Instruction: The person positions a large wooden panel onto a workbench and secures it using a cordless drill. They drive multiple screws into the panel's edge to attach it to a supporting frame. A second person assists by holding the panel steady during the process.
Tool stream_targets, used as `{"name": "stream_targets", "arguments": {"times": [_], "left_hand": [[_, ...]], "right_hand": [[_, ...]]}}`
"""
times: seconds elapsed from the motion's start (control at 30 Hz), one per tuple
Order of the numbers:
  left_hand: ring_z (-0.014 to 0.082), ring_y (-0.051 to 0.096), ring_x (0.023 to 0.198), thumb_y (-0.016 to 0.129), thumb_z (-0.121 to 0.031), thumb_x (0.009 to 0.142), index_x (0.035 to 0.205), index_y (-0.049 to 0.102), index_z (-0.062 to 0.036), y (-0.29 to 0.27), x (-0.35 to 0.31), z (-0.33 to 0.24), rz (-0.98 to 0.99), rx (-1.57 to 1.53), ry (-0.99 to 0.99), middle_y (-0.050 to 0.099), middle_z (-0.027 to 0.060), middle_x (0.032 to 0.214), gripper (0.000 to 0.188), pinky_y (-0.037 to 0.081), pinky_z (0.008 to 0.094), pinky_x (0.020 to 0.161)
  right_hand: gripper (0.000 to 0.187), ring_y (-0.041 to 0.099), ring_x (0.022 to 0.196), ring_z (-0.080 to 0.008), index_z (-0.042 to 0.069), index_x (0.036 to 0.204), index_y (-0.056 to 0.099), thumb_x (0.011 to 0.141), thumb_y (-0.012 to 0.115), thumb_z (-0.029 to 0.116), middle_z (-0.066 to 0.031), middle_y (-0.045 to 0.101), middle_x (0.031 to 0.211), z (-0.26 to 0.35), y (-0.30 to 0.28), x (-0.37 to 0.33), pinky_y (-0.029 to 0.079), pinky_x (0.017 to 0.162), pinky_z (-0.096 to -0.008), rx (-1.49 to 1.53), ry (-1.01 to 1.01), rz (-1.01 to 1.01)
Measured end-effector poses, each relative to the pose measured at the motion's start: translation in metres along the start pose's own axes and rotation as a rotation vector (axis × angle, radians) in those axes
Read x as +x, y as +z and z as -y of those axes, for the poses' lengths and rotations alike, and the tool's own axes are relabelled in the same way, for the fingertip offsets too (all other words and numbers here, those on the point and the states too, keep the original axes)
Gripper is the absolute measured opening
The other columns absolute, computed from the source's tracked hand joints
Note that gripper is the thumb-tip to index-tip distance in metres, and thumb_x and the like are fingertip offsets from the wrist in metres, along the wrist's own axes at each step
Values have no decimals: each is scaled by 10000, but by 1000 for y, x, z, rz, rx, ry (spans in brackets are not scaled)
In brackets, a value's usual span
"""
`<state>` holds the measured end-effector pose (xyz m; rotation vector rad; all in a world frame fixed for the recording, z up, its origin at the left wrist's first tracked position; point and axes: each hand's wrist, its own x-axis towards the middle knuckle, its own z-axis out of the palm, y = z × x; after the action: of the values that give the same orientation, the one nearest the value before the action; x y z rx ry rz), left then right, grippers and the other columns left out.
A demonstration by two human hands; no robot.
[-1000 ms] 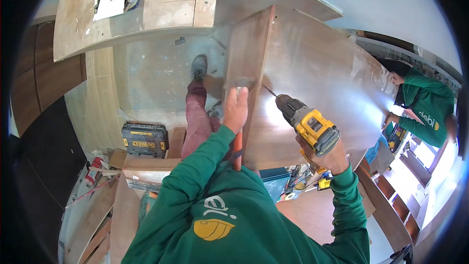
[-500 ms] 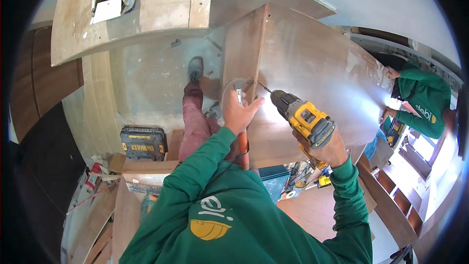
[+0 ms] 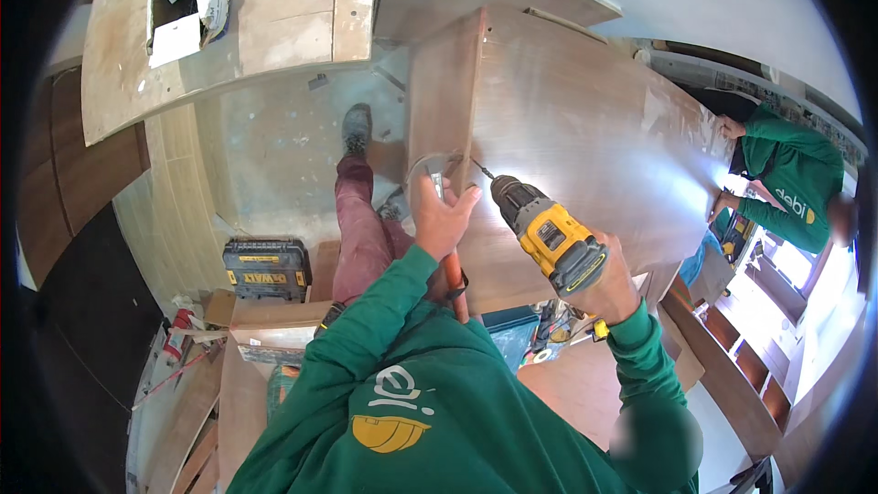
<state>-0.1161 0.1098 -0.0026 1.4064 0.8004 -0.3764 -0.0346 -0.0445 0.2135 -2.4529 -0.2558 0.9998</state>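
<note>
My right hand (image 3: 611, 282) grips a yellow and black cordless drill (image 3: 553, 236). Its thin bit (image 3: 482, 167) points left, the tip at or very near the edge of a large brown wooden panel (image 3: 567, 110). On the near left side of that edge is my left hand (image 3: 443, 218), thumb raised and fingers curled round a silver metal piece (image 3: 436, 185). An orange handle (image 3: 455, 285) with a black band shows below this hand; whether it belongs to the silver piece I cannot tell. A greyish curved shape beside the fingertips is unclear.
A co-worker in a green sweatshirt (image 3: 791, 178) has both hands at the panel's far right end. A black tool case (image 3: 267, 270) stands at left. Upper left, a wooden surface (image 3: 274, 0) carries an opened box (image 3: 189, 9). Wood offcuts (image 3: 197, 457) lie lower left.
The drill and my right hand have shifted slightly left in the picture, with the panel edge and my left hand also a little further left. Both hands keep their hold.
</note>
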Motion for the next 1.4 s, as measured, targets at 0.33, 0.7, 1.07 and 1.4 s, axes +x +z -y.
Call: {"name": "stream_targets", "arguments": {"times": [0.33, 0.7, 1.07, 1.4], "left_hand": [[149, 505, 810, 820, -250, 846, 1180, 437, -8, 1, 3, 9, 34, -35, -23, 499, 83, 992, 564, 485, 317, 698], [130, 482, 760, 812, -207, 850, 1191, 429, -28, -1, 3, 6, 47, -61, -4, 477, 57, 955, 543, 471, 302, 652], [162, 522, 871, 829, -215, 836, 1243, 408, -8, -3, 6, 5, 95, -61, -107, 488, 95, 1087, 621, 497, 306, 729], [115, 504, 735, 797, -169, 856, 1162, 400, -29, 0, 5, 12, 62, -51, -65, 499, 45, 901, 521, 464, 289, 622]], "right_hand": [[428, 704, 773, -397, 54, 980, 626, 688, 886, 229, -177, 694, 795, 8, -1, 7, 569, 670, -419, -1, 30, -19], [437, 693, 749, -419, 53, 938, 611, 686, 895, 269, -199, 682, 760, 6, -2, 17, 562, 647, -430, -14, 6, -5], [453, 692, 707, -405, 42, 907, 612, 684, 900, 313, -199, 672, 729, 4, -1, 25, 561, 624, -420, -49, 13, 8], [356, 688, 700, -387, 54, 954, 625, 721, 843, 212, -170, 679, 761, 1, 2, 27, 555, 631, -414, -69, 12, 33]]}}
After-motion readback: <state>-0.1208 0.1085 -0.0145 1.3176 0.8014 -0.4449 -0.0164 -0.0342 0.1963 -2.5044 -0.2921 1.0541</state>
